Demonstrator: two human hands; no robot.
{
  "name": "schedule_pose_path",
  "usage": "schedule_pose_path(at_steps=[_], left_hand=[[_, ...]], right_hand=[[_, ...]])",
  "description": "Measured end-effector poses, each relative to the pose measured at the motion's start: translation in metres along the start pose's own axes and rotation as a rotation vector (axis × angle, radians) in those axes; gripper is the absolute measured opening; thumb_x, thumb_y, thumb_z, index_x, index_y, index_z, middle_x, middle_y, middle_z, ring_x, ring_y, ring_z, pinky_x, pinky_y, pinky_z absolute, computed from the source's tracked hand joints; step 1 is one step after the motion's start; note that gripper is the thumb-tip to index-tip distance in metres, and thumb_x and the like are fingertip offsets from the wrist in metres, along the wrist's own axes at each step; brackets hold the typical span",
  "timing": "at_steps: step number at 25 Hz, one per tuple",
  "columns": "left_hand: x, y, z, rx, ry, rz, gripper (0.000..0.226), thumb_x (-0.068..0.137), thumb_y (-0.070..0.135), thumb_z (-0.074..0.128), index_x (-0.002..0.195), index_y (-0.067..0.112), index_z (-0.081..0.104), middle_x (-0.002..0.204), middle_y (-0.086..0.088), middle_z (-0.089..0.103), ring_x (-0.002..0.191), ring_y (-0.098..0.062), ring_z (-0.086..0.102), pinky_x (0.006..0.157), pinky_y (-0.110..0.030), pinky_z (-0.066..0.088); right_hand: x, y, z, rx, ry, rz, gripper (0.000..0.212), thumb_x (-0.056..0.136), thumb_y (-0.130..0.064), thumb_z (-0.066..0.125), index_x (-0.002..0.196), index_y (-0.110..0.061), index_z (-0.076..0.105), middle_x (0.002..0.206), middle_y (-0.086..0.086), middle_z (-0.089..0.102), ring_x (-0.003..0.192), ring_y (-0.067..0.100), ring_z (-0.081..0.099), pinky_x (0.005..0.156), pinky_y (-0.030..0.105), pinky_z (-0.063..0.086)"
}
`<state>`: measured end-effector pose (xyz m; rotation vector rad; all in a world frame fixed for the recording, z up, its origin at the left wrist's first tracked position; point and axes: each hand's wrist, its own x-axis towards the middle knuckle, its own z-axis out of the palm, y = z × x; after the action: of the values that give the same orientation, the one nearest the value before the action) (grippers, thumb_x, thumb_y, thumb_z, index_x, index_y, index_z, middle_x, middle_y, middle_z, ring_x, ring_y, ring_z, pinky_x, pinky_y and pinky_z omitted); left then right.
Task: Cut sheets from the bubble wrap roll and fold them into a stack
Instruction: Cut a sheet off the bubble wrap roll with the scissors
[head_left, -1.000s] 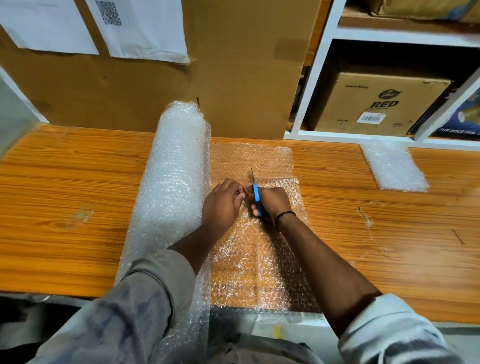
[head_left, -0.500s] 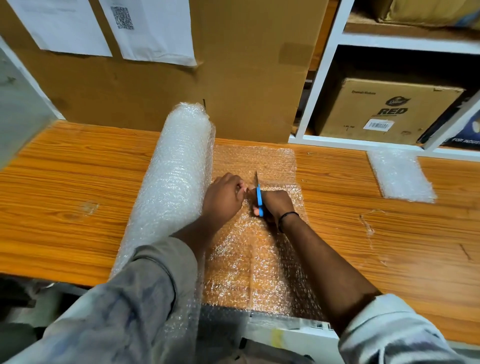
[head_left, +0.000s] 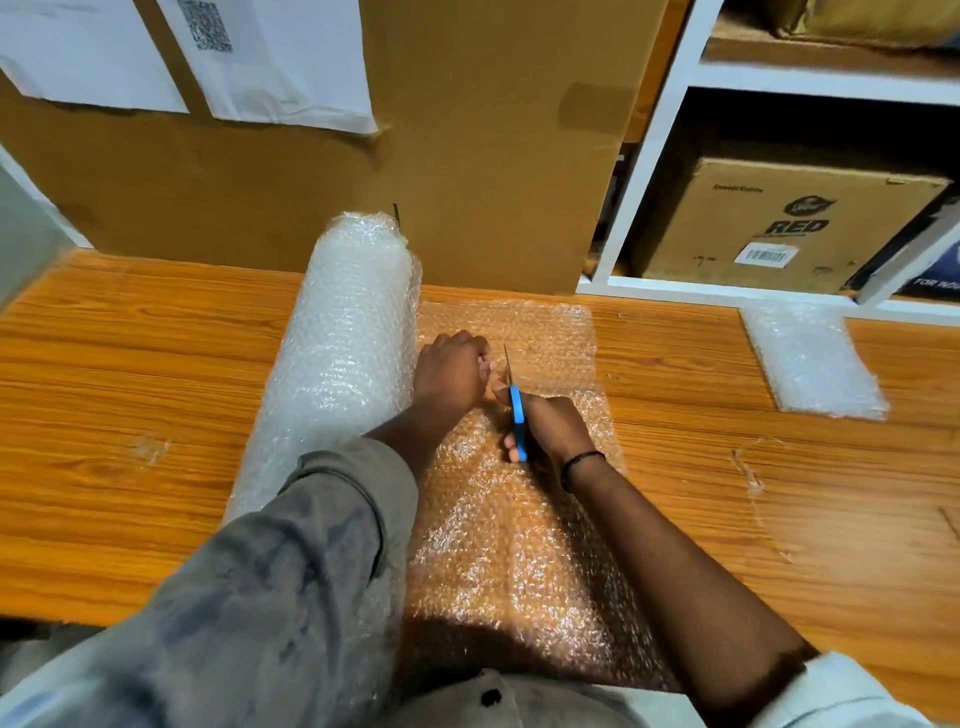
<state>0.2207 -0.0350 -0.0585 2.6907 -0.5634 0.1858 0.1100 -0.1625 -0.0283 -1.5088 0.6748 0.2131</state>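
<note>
Before us the bubble wrap roll (head_left: 348, 353) lies on the wooden bench (head_left: 156, 389), its length running from the near edge away toward a tall cardboard box (head_left: 493, 156) that stands at the back. From the roll's right side an unrolled sheet (head_left: 519, 545) spreads flat over the bench and reaches the near edge.

Our left grip (head_left: 452, 371) sits on this sheet just beside the roll, knuckles up and fingers curled down. We cannot tell whether they pinch the film or only press it. Our right grip (head_left: 553, 428), with a black wristband (head_left: 582, 461) on the wrist, is clenched round the blue handle of a pair of scissors (head_left: 517, 415). The thin blades point away from us, parallel with the roll, between the two grips and low against the sheet.

Well apart to the right, near the back of the bench, lies a small pile of folded bubble wrap (head_left: 813, 361). Behind it a white shelf unit (head_left: 660, 156) holds a brown carton marked RED (head_left: 779, 223). White papers (head_left: 280, 62), one bearing a square code, hang on the tall box
</note>
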Motion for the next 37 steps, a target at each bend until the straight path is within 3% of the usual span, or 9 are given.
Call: schedule_pose_path(at_steps=[5, 11, 15, 19, 22, 29, 34, 37], left_hand=[[0.001, -0.011, 0.015, 0.005, -0.001, 0.039, 0.028, 0.090, 0.023, 0.067, 0.118, 0.020, 0.064, 0.117, 0.000, 0.063, 0.107, -0.023, 0.054, 0.087, -0.038, 0.041], [0.000, -0.016, 0.024, -0.067, 0.103, 0.068, 0.023, 0.088, 0.016, 0.060, 0.111, 0.019, 0.065, 0.110, 0.000, 0.063, 0.102, -0.023, 0.056, 0.085, -0.038, 0.043], [0.001, -0.020, 0.029, -0.070, 0.130, 0.100, 0.022, 0.096, 0.026, 0.049, 0.110, 0.020, 0.065, 0.109, 0.001, 0.063, 0.100, -0.022, 0.057, 0.084, -0.039, 0.046], [0.001, -0.019, 0.029, -0.063, 0.138, 0.116, 0.020, 0.094, 0.022, 0.053, 0.111, 0.020, 0.064, 0.110, 0.001, 0.063, 0.101, -0.021, 0.056, 0.085, -0.037, 0.044], [0.000, -0.018, 0.028, -0.070, 0.130, 0.108, 0.025, 0.091, 0.018, 0.053, 0.113, 0.018, 0.064, 0.112, 0.000, 0.063, 0.103, -0.022, 0.057, 0.086, -0.038, 0.045], [0.000, -0.020, 0.030, -0.107, 0.160, 0.130, 0.014, 0.098, 0.018, 0.057, 0.110, 0.019, 0.064, 0.109, 0.001, 0.063, 0.099, -0.021, 0.057, 0.083, -0.037, 0.046], [0.010, -0.019, 0.030, -0.228, 0.171, 0.063, 0.014, 0.097, 0.021, 0.058, 0.109, 0.018, 0.065, 0.107, 0.000, 0.063, 0.098, -0.022, 0.060, 0.083, -0.040, 0.050], [0.031, -0.015, 0.027, -0.179, 0.094, -0.051, 0.028, 0.099, 0.028, 0.061, 0.126, 0.022, 0.064, 0.124, -0.001, 0.062, 0.111, -0.023, 0.059, 0.093, -0.041, 0.049]], right_hand=[[0.016, -0.008, 0.012, 0.021, 0.023, -0.010, 0.051, 0.072, -0.040, 0.082, 0.086, 0.009, 0.077, 0.064, 0.023, 0.068, 0.056, 0.031, 0.061, 0.064, 0.044, 0.055], [0.030, -0.017, 0.014, -0.024, 0.086, -0.054, 0.042, 0.083, -0.028, 0.078, 0.083, 0.014, 0.073, 0.061, 0.021, 0.066, 0.049, 0.029, 0.059, 0.059, 0.041, 0.053], [0.036, -0.015, 0.013, -0.168, 0.137, -0.107, 0.028, 0.078, -0.025, 0.076, 0.068, -0.001, 0.067, 0.059, 0.017, 0.065, 0.046, 0.025, 0.061, 0.059, 0.034, 0.048], [0.039, -0.018, 0.012, -0.142, 0.152, -0.097, 0.034, 0.082, -0.025, 0.077, 0.076, 0.008, 0.074, 0.061, 0.019, 0.070, 0.050, 0.026, 0.063, 0.060, 0.034, 0.051], [0.039, -0.028, 0.014, -0.098, 0.134, -0.078, 0.037, 0.084, -0.032, 0.076, 0.080, 0.005, 0.076, 0.063, 0.018, 0.070, 0.052, 0.028, 0.063, 0.059, 0.033, 0.053], [0.055, -0.032, 0.009, -0.235, 0.192, -0.088, 0.028, 0.075, -0.032, 0.078, 0.064, -0.008, 0.068, 0.063, 0.017, 0.070, 0.055, 0.027, 0.064, 0.059, 0.035, 0.049], [0.055, -0.030, 0.006, -0.213, 0.182, -0.074, 0.028, 0.079, -0.029, 0.079, 0.064, -0.007, 0.069, 0.062, 0.014, 0.071, 0.054, 0.026, 0.064, 0.055, 0.029, 0.048], [0.056, -0.032, 0.003, -0.168, 0.165, -0.055, 0.030, 0.082, -0.029, 0.081, 0.065, -0.008, 0.068, 0.064, 0.016, 0.073, 0.053, 0.026, 0.068, 0.051, 0.024, 0.049]])
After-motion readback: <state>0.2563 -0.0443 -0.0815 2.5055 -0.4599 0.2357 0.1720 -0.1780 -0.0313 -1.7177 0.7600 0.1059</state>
